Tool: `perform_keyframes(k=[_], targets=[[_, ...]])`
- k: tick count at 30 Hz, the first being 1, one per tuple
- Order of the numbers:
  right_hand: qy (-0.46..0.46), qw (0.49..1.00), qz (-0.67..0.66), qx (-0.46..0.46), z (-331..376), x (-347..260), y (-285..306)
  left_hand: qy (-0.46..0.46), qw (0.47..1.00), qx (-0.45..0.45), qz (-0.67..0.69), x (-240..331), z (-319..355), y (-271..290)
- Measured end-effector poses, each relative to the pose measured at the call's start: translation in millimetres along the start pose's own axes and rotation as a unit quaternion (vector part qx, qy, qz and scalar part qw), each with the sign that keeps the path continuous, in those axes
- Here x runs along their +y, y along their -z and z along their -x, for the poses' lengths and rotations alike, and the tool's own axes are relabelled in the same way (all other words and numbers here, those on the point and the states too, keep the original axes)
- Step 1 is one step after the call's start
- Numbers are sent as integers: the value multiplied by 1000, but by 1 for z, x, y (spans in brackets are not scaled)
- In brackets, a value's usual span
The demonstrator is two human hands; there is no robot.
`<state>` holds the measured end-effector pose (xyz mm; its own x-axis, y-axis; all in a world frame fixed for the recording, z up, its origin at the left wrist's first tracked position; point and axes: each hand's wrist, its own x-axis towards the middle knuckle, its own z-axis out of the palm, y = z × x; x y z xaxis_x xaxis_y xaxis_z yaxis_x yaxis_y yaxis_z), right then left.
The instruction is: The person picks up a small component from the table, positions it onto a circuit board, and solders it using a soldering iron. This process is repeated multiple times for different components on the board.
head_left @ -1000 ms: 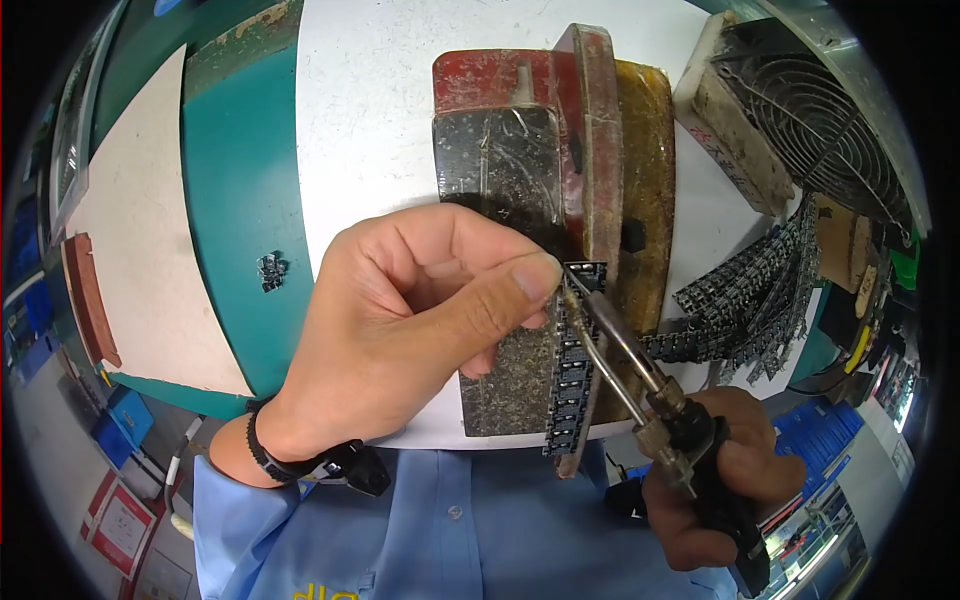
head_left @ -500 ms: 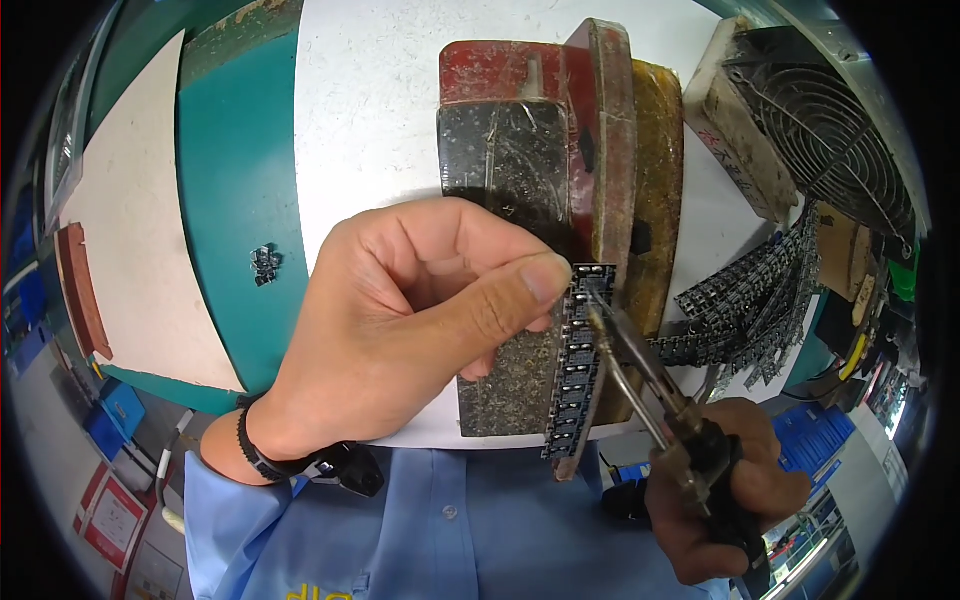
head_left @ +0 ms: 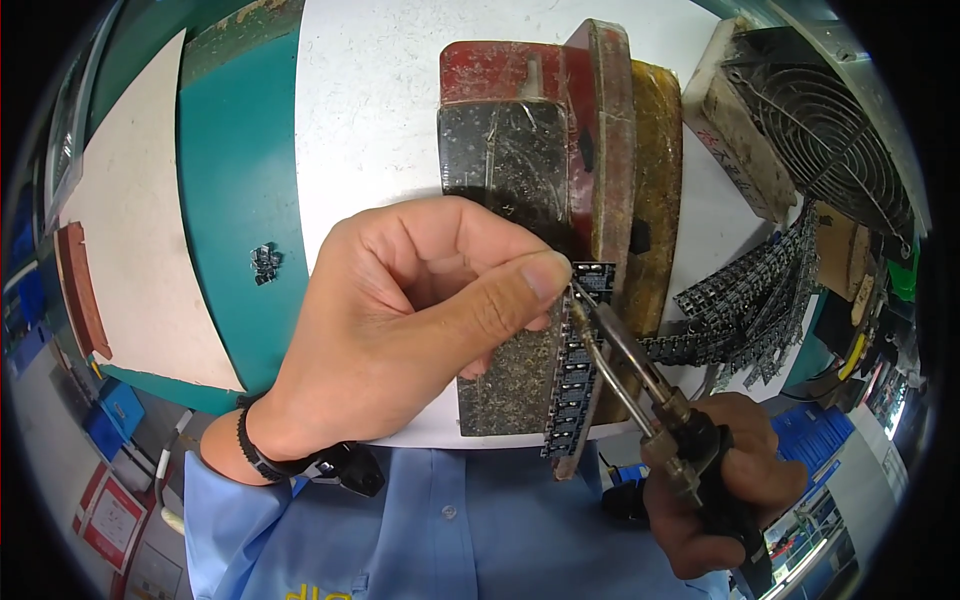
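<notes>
My left hand (head_left: pixel 420 320) pinches the top of a long black strip of small circuit boards (head_left: pixel 572 380), thumb and fingertips closed on its upper end beside a worn block. My right hand (head_left: pixel 725 480) grips the handles of metal pliers (head_left: pixel 620 365). The plier jaws reach up and left to the strip's top, right by my left thumb tip. The strip runs down along the right edge of a scratched dark block (head_left: pixel 505 160) that sits on a red and yellow wooden fixture (head_left: pixel 610 130).
A heap of similar black board strips (head_left: pixel 745 295) lies right of the fixture. A grey fan with a wire guard (head_left: pixel 810 110) stands at the back right. A few small black pieces (head_left: pixel 264 263) rest on the green mat (head_left: pixel 235 200) at left.
The plier jaws have stayed at the strip's top while my right hand shifted slightly. My left hand keeps its pinch on the strip.
</notes>
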<state>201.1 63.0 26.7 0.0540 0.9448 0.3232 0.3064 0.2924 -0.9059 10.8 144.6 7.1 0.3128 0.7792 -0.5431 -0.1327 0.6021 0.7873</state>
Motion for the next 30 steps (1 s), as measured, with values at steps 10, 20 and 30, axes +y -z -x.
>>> perform_keyframes(k=[10, 20, 30], targets=[[31, 989, 22, 142, 21, -6, 56, 20, 1000, -18, -7, 11, -2, -33], [-57, 867, 319, 379, -3, 25, 164, -21, 999, 34, -9, 8, 16, -82], [-2, 947, 132, 291, 22, -23, 82, -17, 997, -59, 39, 11, 17, -30]])
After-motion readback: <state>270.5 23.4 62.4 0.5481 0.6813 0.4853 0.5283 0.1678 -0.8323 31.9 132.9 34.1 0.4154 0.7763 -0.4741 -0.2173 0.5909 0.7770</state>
